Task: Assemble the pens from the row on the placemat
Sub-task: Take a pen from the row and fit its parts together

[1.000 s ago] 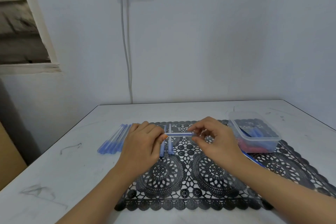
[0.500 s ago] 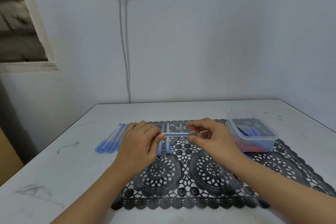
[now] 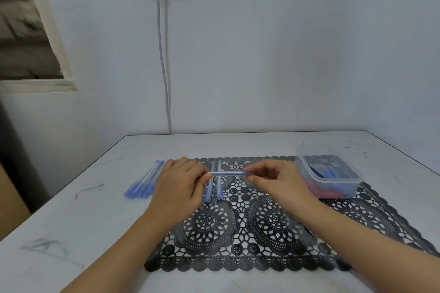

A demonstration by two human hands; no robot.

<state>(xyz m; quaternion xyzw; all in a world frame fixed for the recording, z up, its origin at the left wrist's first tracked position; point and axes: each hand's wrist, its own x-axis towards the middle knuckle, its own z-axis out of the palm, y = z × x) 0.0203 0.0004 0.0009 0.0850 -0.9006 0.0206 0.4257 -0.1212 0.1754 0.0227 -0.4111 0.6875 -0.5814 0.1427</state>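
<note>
A thin clear-and-blue pen (image 3: 228,173) lies crosswise in the air just above the black lace placemat (image 3: 262,226). My left hand (image 3: 181,188) pinches its left end and my right hand (image 3: 278,181) pinches its right end. Under the held pen, two blue pen barrels (image 3: 214,188) lie side by side on the mat, pointing away from me. A bundle of several blue pens (image 3: 145,181) rests on the white table to the left of my left hand, off the mat.
A clear plastic tub (image 3: 333,182) with blue and red pen parts stands on the mat's far right corner. The white table (image 3: 71,221) ends at a wall behind; a grey cable (image 3: 164,66) runs down from a socket.
Both hands stay on the same pen and have hardly moved; the view has shifted slightly.
</note>
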